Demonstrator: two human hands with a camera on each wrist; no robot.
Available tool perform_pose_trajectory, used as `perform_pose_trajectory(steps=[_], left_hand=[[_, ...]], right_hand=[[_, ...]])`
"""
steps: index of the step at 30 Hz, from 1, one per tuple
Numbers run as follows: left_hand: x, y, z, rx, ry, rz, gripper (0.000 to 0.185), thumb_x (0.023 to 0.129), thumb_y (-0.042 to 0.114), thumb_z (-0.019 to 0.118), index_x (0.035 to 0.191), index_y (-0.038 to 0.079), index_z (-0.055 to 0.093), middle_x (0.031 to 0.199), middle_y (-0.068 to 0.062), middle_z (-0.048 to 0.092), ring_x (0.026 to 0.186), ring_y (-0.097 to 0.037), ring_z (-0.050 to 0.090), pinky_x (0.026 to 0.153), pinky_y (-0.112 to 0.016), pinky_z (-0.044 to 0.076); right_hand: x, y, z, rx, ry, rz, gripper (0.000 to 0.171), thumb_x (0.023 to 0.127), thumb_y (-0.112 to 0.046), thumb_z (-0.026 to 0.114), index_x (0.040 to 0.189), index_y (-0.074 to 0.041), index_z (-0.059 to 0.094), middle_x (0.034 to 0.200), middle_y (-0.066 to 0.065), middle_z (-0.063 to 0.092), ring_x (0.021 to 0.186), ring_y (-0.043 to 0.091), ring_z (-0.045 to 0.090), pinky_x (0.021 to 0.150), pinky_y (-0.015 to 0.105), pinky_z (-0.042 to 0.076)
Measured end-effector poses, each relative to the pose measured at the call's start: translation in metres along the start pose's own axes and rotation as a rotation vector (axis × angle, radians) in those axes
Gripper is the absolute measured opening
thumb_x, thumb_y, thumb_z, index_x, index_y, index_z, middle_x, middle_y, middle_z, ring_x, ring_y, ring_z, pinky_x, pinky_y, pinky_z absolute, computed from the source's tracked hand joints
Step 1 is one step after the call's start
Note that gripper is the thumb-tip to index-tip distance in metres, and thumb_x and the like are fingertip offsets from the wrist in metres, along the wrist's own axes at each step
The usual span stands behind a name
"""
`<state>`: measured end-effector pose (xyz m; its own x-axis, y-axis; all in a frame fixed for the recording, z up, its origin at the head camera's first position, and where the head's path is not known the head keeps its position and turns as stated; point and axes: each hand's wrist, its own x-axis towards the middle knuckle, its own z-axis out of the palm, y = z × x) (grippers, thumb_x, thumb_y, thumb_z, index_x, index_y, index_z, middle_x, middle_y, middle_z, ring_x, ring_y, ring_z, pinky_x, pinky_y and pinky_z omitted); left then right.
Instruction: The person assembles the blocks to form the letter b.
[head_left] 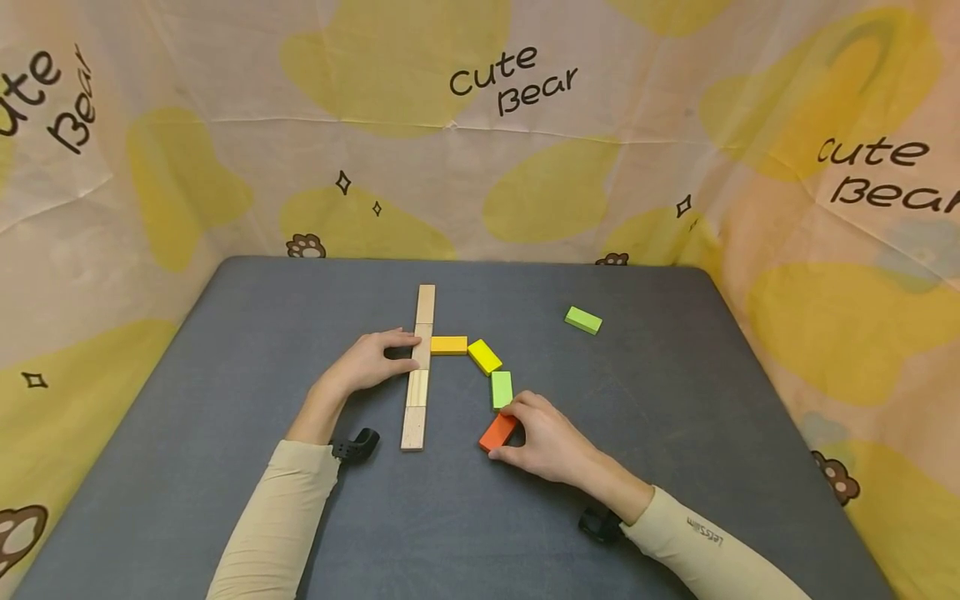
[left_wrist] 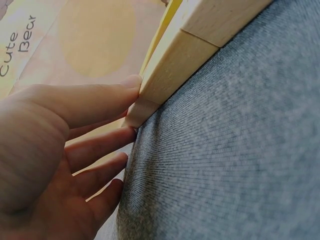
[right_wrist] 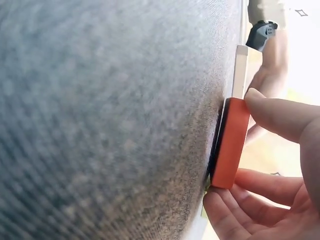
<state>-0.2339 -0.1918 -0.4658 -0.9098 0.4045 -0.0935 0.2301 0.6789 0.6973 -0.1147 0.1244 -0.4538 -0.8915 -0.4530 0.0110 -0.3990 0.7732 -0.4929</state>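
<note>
- A dark grey table (head_left: 225, 467) stands before a cloth backdrop (head_left: 525, 142) printed with yellow blobs and "Cute Bear".
- The wrist views are close; in them most blocks are cut off.
- The orange block (head_left: 497, 432), flat and rectangular, lies at the near end of a curved row, pinched between the thumb and fingers of the right hand (head_left: 547, 442).
- The left hand (head_left: 367, 362), fingers straight, presses against a line of plain wooden blocks (head_left: 417, 367).
- Beyond lie a green block (head_left: 501, 389), a yellow block (head_left: 484, 356) and an amber block (head_left: 448, 345); another green block (head_left: 582, 320) sits well apart.
</note>
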Motion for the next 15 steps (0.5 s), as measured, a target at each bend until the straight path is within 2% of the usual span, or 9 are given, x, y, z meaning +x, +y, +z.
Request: perform_pose_trajectory(steps=[9, 15], left_hand=[[0.0000, 0.0016, -0.0001, 0.003, 0.001, -0.004, 0.054, 0.095, 0.030, 0.074, 0.143, 0.008, 0.061, 0.155, -0.019, 0.045, 0.148, -0.038, 0.034, 0.118, -0.059, 0.026], [0.0001, 0.0011, -0.0001, 0.004, 0.004, -0.005, 0.054, 0.095, 0.030, 0.074, 0.143, 0.009, 0.061, 0.155, -0.019, 0.045, 0.148, -0.038, 0.034, 0.118, -0.059, 0.026]], right_hand=[[0.0011, 0.0038, -0.0025, 0.013, -0.013, -0.028, 0.054, 0.080, -0.036, 0.089, 0.119, -0.002, 0.072, 0.104, -0.002, 0.060, 0.090, 0.012, 0.056, 0.081, 0.030, 0.053], [0.0027, 0.0044, -0.0024, 0.011, -0.007, -0.017, 0.047, 0.082, -0.028, 0.088, 0.119, -0.003, 0.072, 0.104, 0.000, 0.062, 0.086, 0.013, 0.058, 0.077, 0.029, 0.054]])
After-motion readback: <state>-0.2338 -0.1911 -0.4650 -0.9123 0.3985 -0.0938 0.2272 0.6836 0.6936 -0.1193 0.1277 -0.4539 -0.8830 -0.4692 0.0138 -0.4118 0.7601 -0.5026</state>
